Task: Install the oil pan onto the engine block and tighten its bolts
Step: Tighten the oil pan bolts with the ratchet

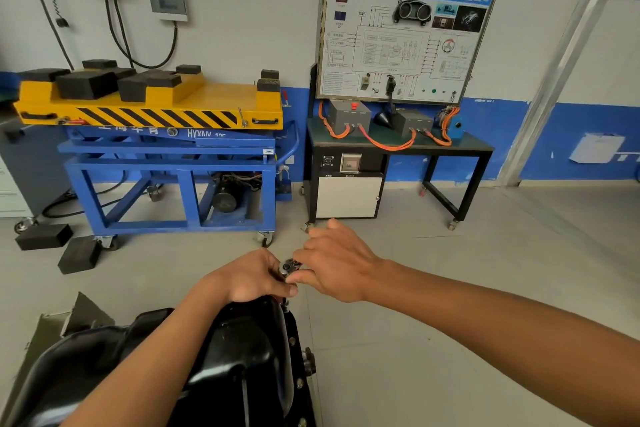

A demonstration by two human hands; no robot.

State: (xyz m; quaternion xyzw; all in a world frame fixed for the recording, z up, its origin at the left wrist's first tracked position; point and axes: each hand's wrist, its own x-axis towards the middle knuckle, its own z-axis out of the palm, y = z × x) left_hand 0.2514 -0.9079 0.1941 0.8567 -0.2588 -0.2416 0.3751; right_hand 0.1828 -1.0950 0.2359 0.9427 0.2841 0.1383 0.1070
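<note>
Oil pan (242, 340) sits low in front of us. At its far edge our left hand (254, 279) has its fingers curled round the ratchet (290, 267), while the right hand (334, 265) pinches the head. We'd keep it square on the bolt and snug gently, then work the flange bolts (299, 383) crosswise.

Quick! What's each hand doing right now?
Left hand: grips the small silver metal ratchet tool, at the far edge of the glossy black oil pan.
Right hand: pinches the same tool's round head with thumb and fingers.
</note>
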